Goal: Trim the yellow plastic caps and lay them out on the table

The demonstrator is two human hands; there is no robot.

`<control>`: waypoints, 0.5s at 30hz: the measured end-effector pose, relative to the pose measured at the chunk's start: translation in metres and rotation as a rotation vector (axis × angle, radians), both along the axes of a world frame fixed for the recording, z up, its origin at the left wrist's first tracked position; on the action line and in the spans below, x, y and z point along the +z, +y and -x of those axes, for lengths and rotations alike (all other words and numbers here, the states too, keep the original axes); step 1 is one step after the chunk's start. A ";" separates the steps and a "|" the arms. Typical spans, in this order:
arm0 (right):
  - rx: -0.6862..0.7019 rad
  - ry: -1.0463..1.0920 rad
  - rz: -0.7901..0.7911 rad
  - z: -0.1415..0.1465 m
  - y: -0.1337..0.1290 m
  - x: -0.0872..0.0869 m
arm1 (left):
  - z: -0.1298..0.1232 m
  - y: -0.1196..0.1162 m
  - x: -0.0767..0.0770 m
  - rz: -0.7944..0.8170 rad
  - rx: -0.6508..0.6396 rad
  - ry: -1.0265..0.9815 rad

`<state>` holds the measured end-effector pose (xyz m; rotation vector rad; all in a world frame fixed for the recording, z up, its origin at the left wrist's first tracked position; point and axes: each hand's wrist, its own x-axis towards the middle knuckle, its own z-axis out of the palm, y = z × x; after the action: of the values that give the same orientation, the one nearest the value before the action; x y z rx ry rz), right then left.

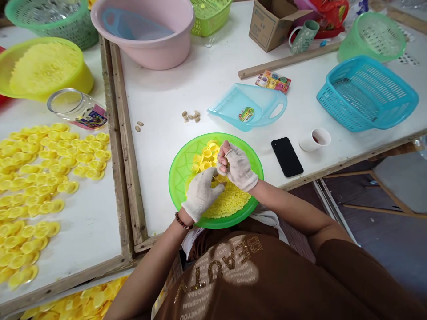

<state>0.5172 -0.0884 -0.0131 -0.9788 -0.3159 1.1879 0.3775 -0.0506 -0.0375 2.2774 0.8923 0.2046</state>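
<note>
Both my hands wear white gloves with bare fingertips and work close together over a round green tray [178, 186]. Small yellow pellets [230, 202] fill its near part, and several small yellow plastic cups [207, 154] lie at its far side. My left hand [203, 194] curls its fingers and thumb around a small yellow cup [219, 178], partly hidden between the hands. My right hand [237, 166] is closed just above it, fingertips pinched together; what they hold, if anything, is hidden.
Right of the tray lie a black phone [287, 156] and a white cup [315, 140]. A blue scoop [256, 106] is beyond it, a blue basket [363, 95] farther right. Left of a wooden divider [125, 178] are many yellow pieces [50, 155], a clear jar [78, 106] and a yellow basin [83, 75].
</note>
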 end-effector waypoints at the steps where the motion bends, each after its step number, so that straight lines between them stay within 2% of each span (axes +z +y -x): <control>1: 0.000 0.021 0.005 -0.001 -0.001 0.000 | 0.001 0.000 0.000 0.011 -0.004 -0.022; 6: 0.006 0.014 0.032 -0.014 -0.010 0.004 | 0.007 0.000 0.003 0.077 0.009 -0.146; 11: 0.011 -0.330 0.038 -0.027 -0.026 -0.004 | 0.009 -0.002 0.002 -0.127 0.084 -0.160; 12: 0.028 -0.416 0.051 -0.029 -0.029 -0.007 | 0.009 -0.001 0.002 -0.103 0.088 -0.190; 15: 0.118 -0.614 0.083 -0.032 -0.035 -0.015 | 0.010 0.002 0.002 0.119 0.061 -0.328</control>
<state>0.5489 -0.1239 -0.0280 -1.4045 -0.8238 0.9864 0.3676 -0.0482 -0.0359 2.0317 0.7784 0.5211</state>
